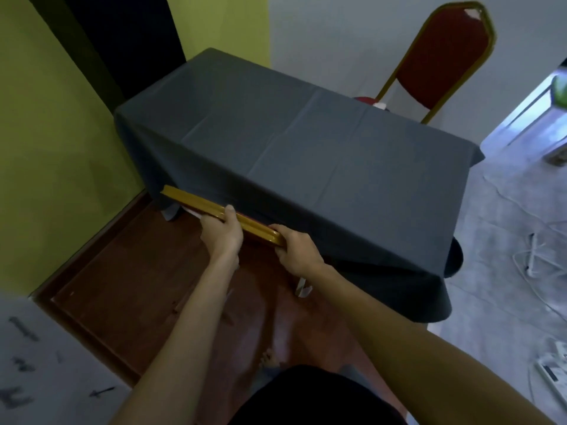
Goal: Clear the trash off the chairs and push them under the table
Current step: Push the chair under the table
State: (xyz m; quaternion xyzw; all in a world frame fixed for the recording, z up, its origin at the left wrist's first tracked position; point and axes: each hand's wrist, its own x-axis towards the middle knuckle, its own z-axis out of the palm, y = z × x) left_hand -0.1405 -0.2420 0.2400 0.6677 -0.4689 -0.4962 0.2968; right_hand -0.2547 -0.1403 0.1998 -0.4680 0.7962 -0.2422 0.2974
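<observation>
The gold top rail of the near chair's backrest lies right against the near edge of the table, which a dark grey cloth covers. My left hand grips the rail near its middle. My right hand grips the rail's right end. The seat of this chair is hidden under the cloth. A second chair, red with a gold frame, stands at the table's far side. A small white scrap lies on its seat.
A yellow-green wall runs along the left, with a brown wooden floor panel under me. White cables and a power strip lie on the grey floor to the right. My bare foot is below.
</observation>
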